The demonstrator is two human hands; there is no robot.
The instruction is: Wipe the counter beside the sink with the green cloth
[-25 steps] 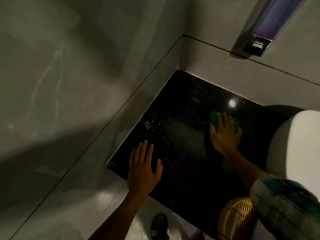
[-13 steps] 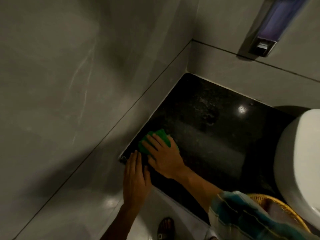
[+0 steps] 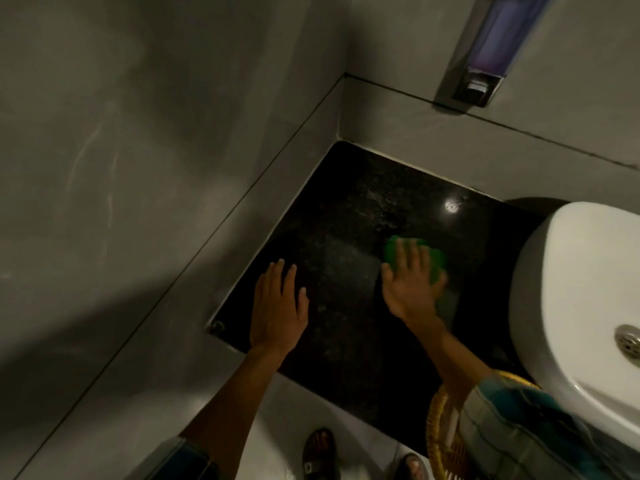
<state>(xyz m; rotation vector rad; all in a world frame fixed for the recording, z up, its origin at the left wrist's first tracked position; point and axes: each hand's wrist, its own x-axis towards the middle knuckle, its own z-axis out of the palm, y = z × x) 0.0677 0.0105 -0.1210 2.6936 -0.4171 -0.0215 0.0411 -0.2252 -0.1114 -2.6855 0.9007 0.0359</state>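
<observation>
Green cloth [image 3: 415,256] moved from the wall edge back toward the white ceramic sink [image 3: 571,306] | right hand [image 3: 410,289] flat, pressing it on the black speckled stone counter [image 3: 346,220] | left hand [image 3: 278,306] open, palm braced | wiping pass covers middle; far corner seems undone.

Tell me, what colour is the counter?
Black with pale speckles, the counter, seen in the head view.

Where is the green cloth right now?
In the head view, the green cloth lies flat on the dark counter under the right hand, toward the white sink, with the left hand resting apart nearer the wall.
</observation>
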